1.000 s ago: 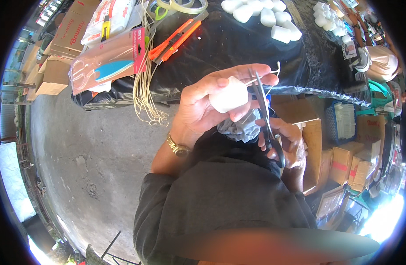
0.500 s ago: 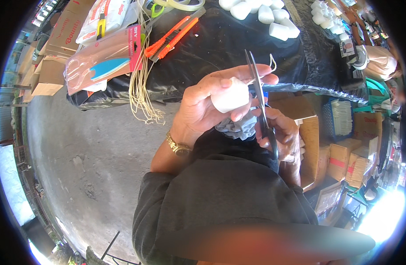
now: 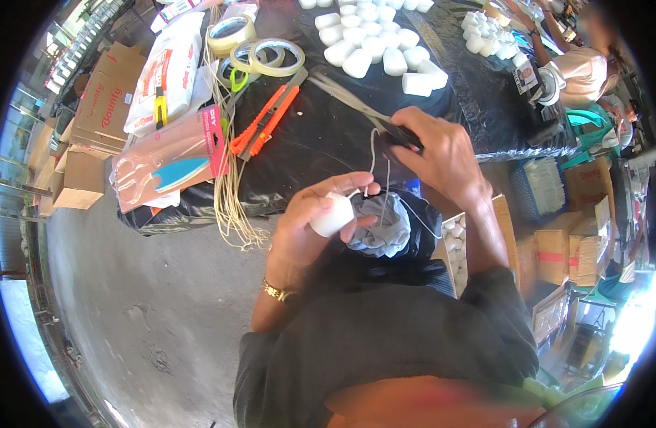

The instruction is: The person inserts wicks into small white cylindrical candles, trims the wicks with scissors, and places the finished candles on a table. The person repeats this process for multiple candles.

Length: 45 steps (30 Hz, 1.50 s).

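My left hand (image 3: 303, 221) is closed round a short white candle (image 3: 333, 215), held above my lap near the table's front edge. A pale wick string (image 3: 373, 150) rises from the fingers in a loop. Over the table, my right hand (image 3: 442, 153) grips black-handled scissors (image 3: 356, 100), whose blades point to the far left and are blurred. Another thin string (image 3: 413, 217) hangs down past a crumpled grey cloth (image 3: 381, 228) below my hands. A gold watch (image 3: 278, 291) sits on my left wrist.
Several white candles (image 3: 374, 43) lie at the back of the black-covered table (image 3: 328, 153). Left stand tape rolls (image 3: 276, 57), an orange cutter (image 3: 260, 128), a bundle of strings (image 3: 231, 207) and a scissors package (image 3: 171, 167). An open carton (image 3: 506, 221) is at my right. Another person (image 3: 581, 71) sits far right.
My right hand has carried the scissors away from the candle, up and over the table. My left hand, still with the candle, has moved lower and leftward.
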Available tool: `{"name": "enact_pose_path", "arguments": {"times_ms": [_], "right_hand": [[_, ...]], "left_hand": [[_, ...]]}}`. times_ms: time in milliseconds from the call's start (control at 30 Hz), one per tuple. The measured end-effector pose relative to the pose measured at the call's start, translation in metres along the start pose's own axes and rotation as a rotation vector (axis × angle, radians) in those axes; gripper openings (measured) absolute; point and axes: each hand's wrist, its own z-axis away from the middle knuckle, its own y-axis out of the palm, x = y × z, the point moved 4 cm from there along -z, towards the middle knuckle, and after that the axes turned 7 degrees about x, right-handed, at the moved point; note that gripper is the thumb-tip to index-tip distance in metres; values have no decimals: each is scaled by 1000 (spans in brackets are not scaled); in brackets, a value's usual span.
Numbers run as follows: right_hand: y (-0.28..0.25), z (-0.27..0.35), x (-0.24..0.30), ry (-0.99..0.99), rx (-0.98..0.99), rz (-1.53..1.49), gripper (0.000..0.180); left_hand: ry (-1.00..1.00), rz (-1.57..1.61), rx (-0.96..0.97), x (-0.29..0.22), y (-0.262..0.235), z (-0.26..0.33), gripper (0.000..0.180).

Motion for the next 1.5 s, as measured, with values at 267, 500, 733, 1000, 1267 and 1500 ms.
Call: {"name": "enact_pose_path", "arguments": {"times_ms": [267,500,733,1000,1267,1500], "right_hand": [[4,-34,36,-310,-145,108,14],[11,0,73,-421,103,-232,34],[12,8,78,-453,-60,-91,29],[-45,-27,-16,-181,-206,-218,35],[-45,-121,-222,236,1,385,37],[-94,-184,-392,594,-200,191,42]], "left_hand": [[111,6,-60,1,0,1,75],[123,50,-113,8,-5,-2,74],[190,247,53,-6,11,-17,86],[171,53,-38,-8,-3,-31,68],[61,-598,-301,-46,1,-33,25],[48,-468,-152,-56,-27,-45,41]]}}
